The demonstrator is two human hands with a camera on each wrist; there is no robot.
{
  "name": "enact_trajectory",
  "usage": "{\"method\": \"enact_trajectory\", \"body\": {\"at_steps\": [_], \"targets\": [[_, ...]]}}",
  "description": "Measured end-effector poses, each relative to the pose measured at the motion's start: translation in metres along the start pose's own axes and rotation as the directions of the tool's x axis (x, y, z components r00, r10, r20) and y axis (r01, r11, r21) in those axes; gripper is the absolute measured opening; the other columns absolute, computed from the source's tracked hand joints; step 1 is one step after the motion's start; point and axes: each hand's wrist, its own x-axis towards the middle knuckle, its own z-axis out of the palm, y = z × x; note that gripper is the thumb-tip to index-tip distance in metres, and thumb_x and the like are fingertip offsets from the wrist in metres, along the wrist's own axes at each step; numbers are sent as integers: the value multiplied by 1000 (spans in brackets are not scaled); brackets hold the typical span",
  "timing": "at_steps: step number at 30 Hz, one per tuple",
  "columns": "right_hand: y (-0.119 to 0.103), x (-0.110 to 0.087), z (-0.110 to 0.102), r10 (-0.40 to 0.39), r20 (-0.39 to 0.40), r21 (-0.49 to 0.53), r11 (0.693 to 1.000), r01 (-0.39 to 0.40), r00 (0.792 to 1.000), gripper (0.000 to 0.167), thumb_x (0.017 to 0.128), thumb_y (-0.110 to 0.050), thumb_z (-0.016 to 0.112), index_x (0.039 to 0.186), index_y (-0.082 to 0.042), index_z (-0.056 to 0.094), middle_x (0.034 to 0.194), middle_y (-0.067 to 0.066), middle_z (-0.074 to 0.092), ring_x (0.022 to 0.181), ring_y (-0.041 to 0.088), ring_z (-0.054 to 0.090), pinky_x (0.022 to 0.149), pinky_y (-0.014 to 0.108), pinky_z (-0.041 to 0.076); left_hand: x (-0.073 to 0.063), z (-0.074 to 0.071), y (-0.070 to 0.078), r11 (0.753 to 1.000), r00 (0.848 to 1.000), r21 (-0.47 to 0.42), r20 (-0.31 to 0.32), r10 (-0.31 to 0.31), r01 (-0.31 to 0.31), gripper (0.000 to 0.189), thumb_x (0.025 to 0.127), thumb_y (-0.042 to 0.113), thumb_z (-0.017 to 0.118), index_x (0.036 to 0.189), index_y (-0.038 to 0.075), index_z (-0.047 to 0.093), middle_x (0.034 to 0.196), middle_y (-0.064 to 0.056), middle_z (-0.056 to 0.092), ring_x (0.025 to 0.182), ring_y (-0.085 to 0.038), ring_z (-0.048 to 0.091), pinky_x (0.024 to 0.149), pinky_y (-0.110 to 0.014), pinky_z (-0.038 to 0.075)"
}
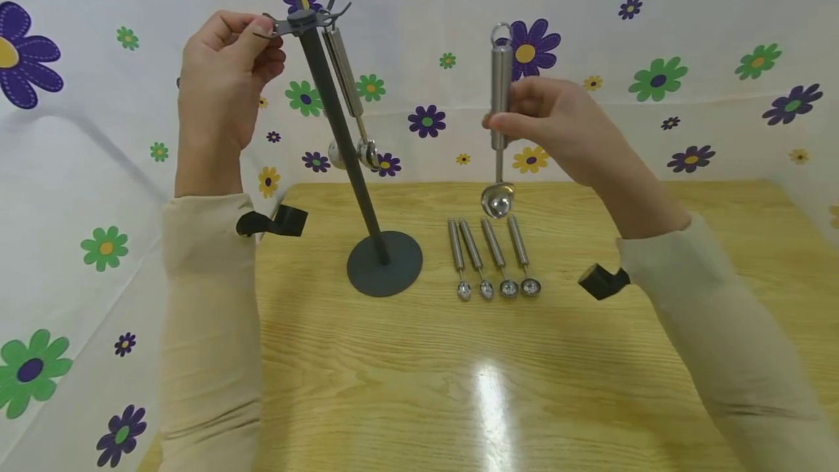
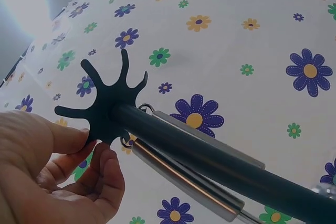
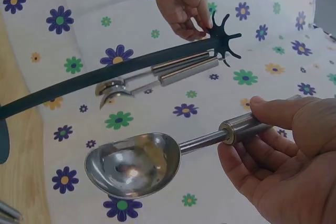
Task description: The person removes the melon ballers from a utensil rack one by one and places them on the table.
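My left hand pinches one curved hook of the dark stand's star-shaped top. The stand leans, its pole tilted, with a round base on the table. Two steel utensils hang by their ring ends from the top, close along the pole. To the right, my right hand grips a steel scoop by its cylindrical handle, ring upward and bowl downward. That scoop hangs in the air, apart from the stand. Part of its handle is hidden by my fingers in the right wrist view.
Several smaller steel scoops lie side by side on the wooden table, right of the stand's base. A flower-printed cloth covers the wall behind. Black camera mounts stick out from both sleeves.
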Motion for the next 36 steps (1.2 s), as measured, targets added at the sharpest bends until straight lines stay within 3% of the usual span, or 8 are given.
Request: {"method": "enact_trajectory", "body": {"at_steps": [7,13,29,36], "targets": [[26,-40,-26,60,-77,15,998,-59,995,27,100,-14,71,125,-6,67,104,4,74,93,20,67,88,25,52,1,-5,7,999,995,-8,87,-46,47,5,101,3,63,103,2,59,101,-13,57,86,-23,55,78,-23,55],[42,-61,-39,74,-95,34,997,-71,993,23,99,-8,69,122,-7,70,101,2,73,91,17,67,88,22,52,-1,-5,7,999,995,-13,92,-48,49,4,101,4,62,102,3,58,100,-13,57,85,-23,54,75,-22,54],[80,-83,-44,190,-97,-57,979,-196,977,26,103,-20,66,126,-8,67,102,-4,74,95,17,68,91,22,48,-1,-10,1,998,996,-28,82,-46,49,7,100,6,65,102,3,58,98,-13,56,84,-23,52,74,-23,53],[97,-90,-44,265,-78,-153,949,-275,961,38,103,-38,65,125,-6,65,105,-3,74,97,17,70,98,38,43,-1,-6,3,999,995,-33,100,-28,32,6,101,6,63,102,3,58,97,-13,57,83,-23,53,74,-22,53]]}}
